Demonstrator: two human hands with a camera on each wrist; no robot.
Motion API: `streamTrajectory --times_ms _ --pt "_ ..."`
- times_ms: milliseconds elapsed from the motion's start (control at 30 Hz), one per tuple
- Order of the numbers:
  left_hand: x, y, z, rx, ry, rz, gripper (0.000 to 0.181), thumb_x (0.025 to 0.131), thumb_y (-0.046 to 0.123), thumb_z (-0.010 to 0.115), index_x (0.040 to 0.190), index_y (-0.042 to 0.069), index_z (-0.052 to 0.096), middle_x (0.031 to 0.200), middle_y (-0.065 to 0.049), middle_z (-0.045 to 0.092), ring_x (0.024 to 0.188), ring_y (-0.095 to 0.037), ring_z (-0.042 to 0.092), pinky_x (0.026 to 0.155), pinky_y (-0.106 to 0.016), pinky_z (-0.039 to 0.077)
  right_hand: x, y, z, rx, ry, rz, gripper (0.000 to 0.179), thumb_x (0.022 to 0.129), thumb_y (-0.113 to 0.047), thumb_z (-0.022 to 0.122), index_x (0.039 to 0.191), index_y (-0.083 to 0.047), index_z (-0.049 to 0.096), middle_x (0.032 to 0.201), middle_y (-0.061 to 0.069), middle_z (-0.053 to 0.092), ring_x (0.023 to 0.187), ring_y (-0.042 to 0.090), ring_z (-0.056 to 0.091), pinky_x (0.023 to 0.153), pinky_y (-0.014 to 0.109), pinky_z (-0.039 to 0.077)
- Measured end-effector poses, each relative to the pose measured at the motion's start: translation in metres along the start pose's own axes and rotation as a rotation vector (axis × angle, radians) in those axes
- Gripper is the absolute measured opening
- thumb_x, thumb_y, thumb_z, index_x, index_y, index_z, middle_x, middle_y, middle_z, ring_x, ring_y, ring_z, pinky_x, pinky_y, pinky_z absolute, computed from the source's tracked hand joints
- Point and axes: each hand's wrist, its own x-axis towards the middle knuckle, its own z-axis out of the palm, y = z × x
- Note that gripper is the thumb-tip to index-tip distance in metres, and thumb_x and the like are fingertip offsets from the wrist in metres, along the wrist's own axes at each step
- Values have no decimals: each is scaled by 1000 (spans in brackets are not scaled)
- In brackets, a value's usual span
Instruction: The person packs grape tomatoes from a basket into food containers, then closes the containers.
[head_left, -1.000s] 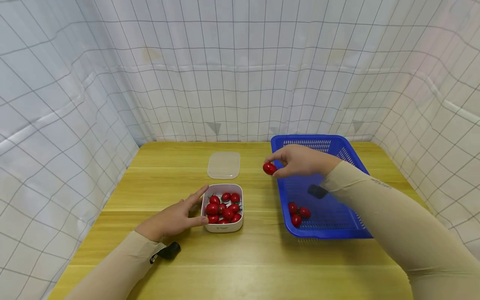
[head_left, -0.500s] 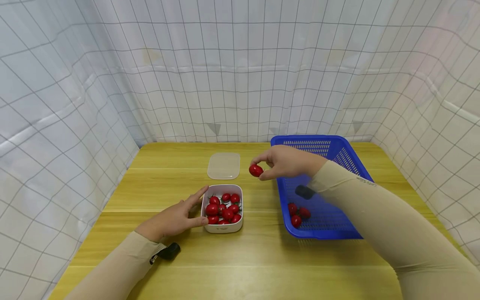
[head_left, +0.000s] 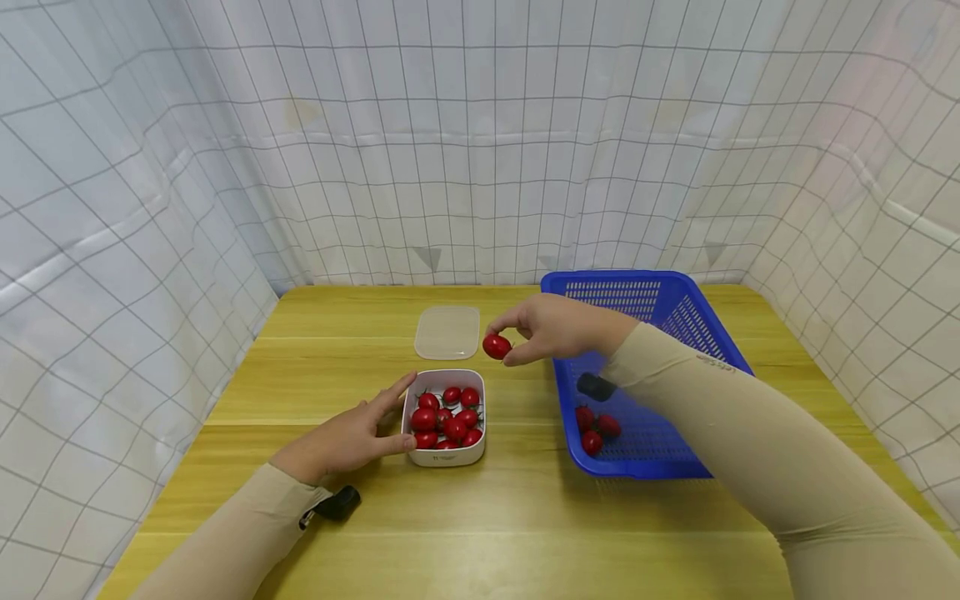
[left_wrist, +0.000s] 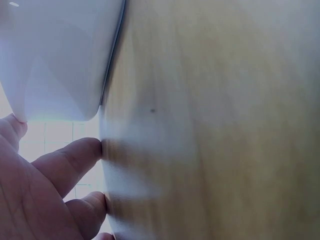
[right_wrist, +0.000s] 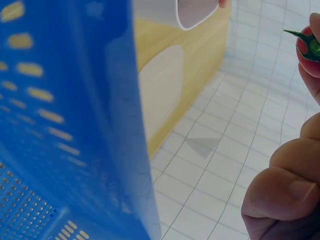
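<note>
My right hand (head_left: 562,323) pinches a red cherry tomato (head_left: 497,346) between thumb and fingers, in the air between the basket and the clear lid. Its green stem top shows at the edge of the right wrist view, on the same tomato (right_wrist: 308,65). A white square box (head_left: 448,458) on the table holds several red cherry tomatoes (head_left: 454,428). My left hand (head_left: 337,439) steadies that box from the left, index finger and thumb spread along its near side. In the left wrist view the other fingertips (left_wrist: 92,147) rest on the table.
A blue perforated basket (head_left: 573,450) stands on the right, with 3 cherry tomatoes (head_left: 592,442) in its near left corner. Behind the white box lies a translucent square lid (head_left: 447,333). White gridded curtains (head_left: 480,167) surround the wooden table (head_left: 480,542).
My right hand has carried the cherry tomato leftward from the basket's left rim, to a spot right of the lid. The left hand and the box have stayed still.
</note>
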Motion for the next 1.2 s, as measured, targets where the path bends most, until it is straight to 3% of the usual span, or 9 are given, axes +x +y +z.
streamTrajectory --times_ms 200,800,1200 --pt "0 0 0 7 3 -6 102 97 53 71 171 22 9 165 -17 44 157 -47 29 125 -75 8 6 -10 4 5 -20 -12 38 95 -27 78 133 -23 73 71 -5 45 65 11 42 57 26 34" --pt "0 -1 1 10 3 -22 101 97 56 70 171 25 9 166 -15 43 159 -47 26 125 -76 8 21 -32 18 -112 -66 -117 33 95 -30 77 127 -24 74 82 -8 57 68 10 47 60 24 37" --pt "0 -1 1 7 5 -7 100 98 55 69 171 23 10 166 -15 43 158 -46 29 125 -76 7 26 -41 24 -111 -97 -110 37 95 -29 76 131 -23 73 73 -8 50 64 10 45 56 24 35"
